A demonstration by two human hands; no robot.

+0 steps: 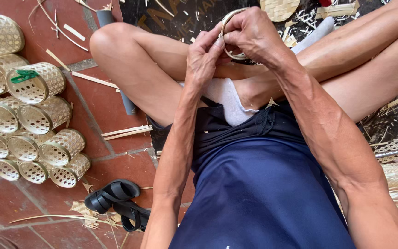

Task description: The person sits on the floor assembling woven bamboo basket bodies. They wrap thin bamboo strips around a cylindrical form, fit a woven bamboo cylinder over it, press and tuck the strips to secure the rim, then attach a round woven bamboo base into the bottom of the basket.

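A thin bamboo hoop [230, 18] is held above my crossed legs at the top middle of the view. My right hand [252, 32] wraps its fingers around the hoop's right side. My left hand [203, 57] pinches the hoop's lower left edge with thumb and fingers. Both hands touch each other around the hoop, and part of the ring is hidden behind them. A white cloth [229, 99] lies on my lap below the hands.
Several woven bamboo cups [38, 83] lie stacked on their sides on the red tile floor at the left. Black sandals [116, 198] sit at the lower left. Bamboo strips [125, 132] and shavings are scattered around; woven pieces [279, 8] lie at the top and right.
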